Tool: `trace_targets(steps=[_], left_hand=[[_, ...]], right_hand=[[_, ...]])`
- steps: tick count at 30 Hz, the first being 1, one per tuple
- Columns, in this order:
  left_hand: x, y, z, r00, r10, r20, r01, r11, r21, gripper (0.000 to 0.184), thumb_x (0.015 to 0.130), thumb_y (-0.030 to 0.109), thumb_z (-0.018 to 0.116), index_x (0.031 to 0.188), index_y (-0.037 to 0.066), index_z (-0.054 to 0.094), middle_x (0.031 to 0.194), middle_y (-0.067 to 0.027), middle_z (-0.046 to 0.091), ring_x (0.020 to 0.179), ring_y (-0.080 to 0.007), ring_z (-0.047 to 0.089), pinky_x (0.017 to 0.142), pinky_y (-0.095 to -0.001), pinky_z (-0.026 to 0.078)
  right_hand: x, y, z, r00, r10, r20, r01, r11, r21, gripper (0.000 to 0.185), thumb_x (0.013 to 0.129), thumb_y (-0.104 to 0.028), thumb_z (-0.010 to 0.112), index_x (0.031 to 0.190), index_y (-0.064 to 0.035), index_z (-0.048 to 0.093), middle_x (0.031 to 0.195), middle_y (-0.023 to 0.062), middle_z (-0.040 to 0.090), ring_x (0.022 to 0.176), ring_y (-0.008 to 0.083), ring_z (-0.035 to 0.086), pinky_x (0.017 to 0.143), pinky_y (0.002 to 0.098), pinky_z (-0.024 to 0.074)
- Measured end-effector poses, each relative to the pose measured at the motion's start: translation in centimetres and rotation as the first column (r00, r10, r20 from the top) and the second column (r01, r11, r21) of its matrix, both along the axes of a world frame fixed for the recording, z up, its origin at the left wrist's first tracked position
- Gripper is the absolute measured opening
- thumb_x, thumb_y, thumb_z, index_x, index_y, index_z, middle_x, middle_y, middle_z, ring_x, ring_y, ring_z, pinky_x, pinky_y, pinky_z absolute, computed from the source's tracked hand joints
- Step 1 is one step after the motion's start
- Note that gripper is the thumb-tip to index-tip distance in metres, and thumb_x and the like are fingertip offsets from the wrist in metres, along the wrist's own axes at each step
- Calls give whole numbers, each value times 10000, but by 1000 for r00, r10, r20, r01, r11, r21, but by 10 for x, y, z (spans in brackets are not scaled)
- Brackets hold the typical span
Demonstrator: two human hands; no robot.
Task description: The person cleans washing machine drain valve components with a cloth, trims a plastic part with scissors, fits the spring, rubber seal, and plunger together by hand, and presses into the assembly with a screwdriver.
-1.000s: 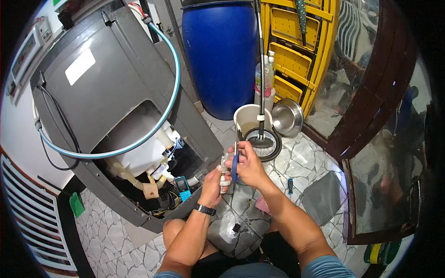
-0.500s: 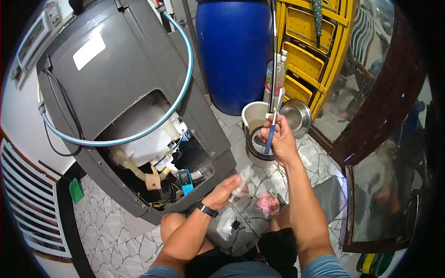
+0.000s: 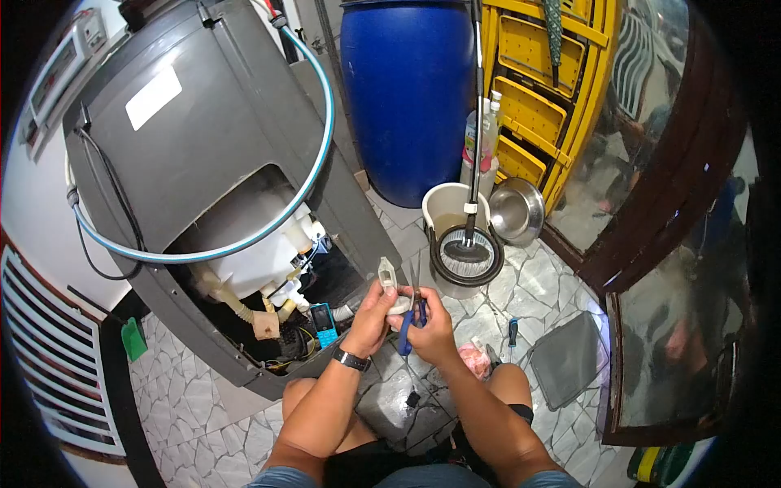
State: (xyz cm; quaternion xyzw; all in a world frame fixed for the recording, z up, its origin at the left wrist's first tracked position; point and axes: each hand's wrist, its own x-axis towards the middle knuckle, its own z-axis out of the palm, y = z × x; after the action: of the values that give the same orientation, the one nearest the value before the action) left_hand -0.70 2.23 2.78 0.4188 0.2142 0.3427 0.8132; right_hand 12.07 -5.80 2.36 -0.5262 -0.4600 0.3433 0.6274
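- Left hand was closed on a pale plastic part, its hollow end pointing up and away from the person. Part sat in front of the body, just beside the opening of the grey machine.
- Right hand gripped blue-handled scissors, blades upward. Hands close together; could not tell whether the blades touched the part.
- Main hazard, as I judged it: a cut to the left fingers. Blades stood very near them, and a slip on smooth plastic would have carried the edge across.
- Part looked rigid. Too much force from the blade could have cracked or scored it.
- A loosened grip could have dropped the part onto the stone-patterned floor, where it might have chipped or skidded off.
- Blue handheld device lay inside the machine's opening, near its lower edge. A stray left elbow or sleeve might have knocked it deeper among the wires.
- Screwdriver and pink cloth lay by the right knee; a shifting leg could have pushed either aside.
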Motion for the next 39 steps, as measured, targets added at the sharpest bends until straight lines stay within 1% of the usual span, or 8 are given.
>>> trace_targets(steps=[5,8,12,19,26,29,31,39], left_hand=[[1,7,-8,991,121,64,-116,990,-79,289,1044,290,609,1203,52,573,1097,-75,654,918,-174,669,851,-340,582],[0,4,-1,982,185,32,-181,978,-106,273,1025,289,645,1162,56,609,1028,-52,684,891,-145,662,813,-318,580],[-2,14,3,947,315,57,-306,943,-133,274,1029,305,642,1170,72,605,969,-14,654,831,-119,635,745,-268,554],[-6,18,-5,920,381,-97,-380,925,31,317,1049,372,586,1193,99,515,1078,-37,544,812,-135,626,506,-308,587],[-6,22,-14,929,366,-54,-362,929,74,319,1045,382,598,1180,104,518,1070,-29,552,787,-124,637,538,-297,584],[0,17,-16,933,358,27,-359,928,105,326,1040,390,609,1168,103,520,1045,-19,569,792,-118,653,589,-280,579],[1,11,-12,918,393,59,-396,917,57,259,1055,330,598,1179,109,544,976,16,579,790,-82,654,654,-249,551],[7,1,-13,913,398,86,-403,913,58,260,1063,338,576,1190,114,534,967,11,568,866,-126,670,721,-281,575]], right_hand=[[-18,12,2,996,-90,-11,89,993,-81,431,823,-132,852,1140,-50,572,766,-39,582,653,24,517,576,223,439],[-18,17,14,967,-159,200,176,982,-70,469,759,-234,846,1084,-48,563,887,152,669,740,301,665,680,413,521],[-35,16,-8,940,-159,301,167,986,-2,463,739,-219,822,1043,-43,520,860,165,604,741,363,628,674,443,507],[-46,15,3,908,-160,387,158,987,39,492,768,-199,803,1103,-11,496,909,171,588,792,347,636,693,415,527],[-49,10,5,893,-204,402,165,978,131,490,791,-159,786,1164,-4,510,927,173,588,802,344,629,722,408,529],[-45,8,1,923,-204,327,191,979,73,471,821,-160,787,1181,-14,520,965,146,618,826,274,638,763,368,521],[-38,10,-5,995,4,-100,-15,994,-109,445,854,-173,801,1177,-32,530,1015,101,641,869,180,624,802,323,504],[-50,24,-32,954,-62,-294,88,993,74,371,915,-67,755,1162,-53,478,1096,50,590,942,80,567,796,227,488]])
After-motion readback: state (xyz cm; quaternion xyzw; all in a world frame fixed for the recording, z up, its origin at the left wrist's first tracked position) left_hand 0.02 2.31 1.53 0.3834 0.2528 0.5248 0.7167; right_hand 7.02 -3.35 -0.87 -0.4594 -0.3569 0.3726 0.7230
